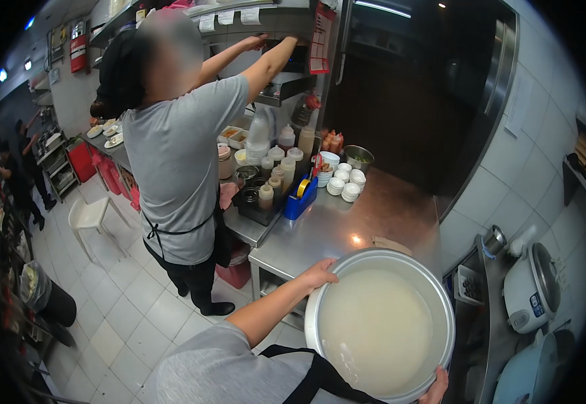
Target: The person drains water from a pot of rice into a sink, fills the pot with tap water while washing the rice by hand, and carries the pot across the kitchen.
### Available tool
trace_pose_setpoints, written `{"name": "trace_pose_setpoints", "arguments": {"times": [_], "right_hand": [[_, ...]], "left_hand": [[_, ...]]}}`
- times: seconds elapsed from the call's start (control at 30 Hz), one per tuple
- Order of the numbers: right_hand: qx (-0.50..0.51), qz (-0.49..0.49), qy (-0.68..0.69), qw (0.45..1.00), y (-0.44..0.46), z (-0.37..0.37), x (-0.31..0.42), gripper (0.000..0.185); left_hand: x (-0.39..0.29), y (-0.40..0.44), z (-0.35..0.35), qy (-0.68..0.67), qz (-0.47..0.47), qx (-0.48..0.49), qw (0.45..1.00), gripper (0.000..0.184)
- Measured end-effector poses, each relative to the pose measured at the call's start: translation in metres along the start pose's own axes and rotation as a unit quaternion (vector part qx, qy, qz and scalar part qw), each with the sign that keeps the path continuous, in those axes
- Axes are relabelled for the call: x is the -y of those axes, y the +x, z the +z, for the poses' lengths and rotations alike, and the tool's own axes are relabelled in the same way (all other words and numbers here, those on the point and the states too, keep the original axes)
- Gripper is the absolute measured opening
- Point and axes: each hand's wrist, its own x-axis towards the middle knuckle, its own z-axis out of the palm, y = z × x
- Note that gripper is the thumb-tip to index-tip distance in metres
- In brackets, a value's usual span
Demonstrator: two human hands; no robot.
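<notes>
A large round metal pot [378, 323], filled with cloudy whitish liquid, is held between my two hands in front of my body. My left hand [318, 275] grips its rim at the upper left, thumb over the edge. At the lower right rim, my right hand [435, 387] is wrapped round the pot's side, partly cut by the frame's bottom edge. The pot's far side overlaps the near edge of the steel table [306, 246], beside a beige cloth-like item [392, 244].
A co-worker in a grey shirt [175, 168] stands at the left, arms raised to a shelf. Small white bowls [350, 192], a blue tape dispenser [301, 199] and sauce bottles [266, 195] stand on the counter. Rice cookers [532, 289] line the right side; a white stool [94, 219] is left.
</notes>
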Motion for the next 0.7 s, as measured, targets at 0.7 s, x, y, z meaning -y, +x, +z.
{"name": "trace_pose_setpoints", "arguments": {"times": [0.7], "right_hand": [[0.069, 0.058, 0.263, 0.96, 0.051, -0.009, -0.085, 0.041]], "left_hand": [[-0.01, -0.001, 0.001, 0.014, -0.021, 0.013, 1.0, 0.059]]}}
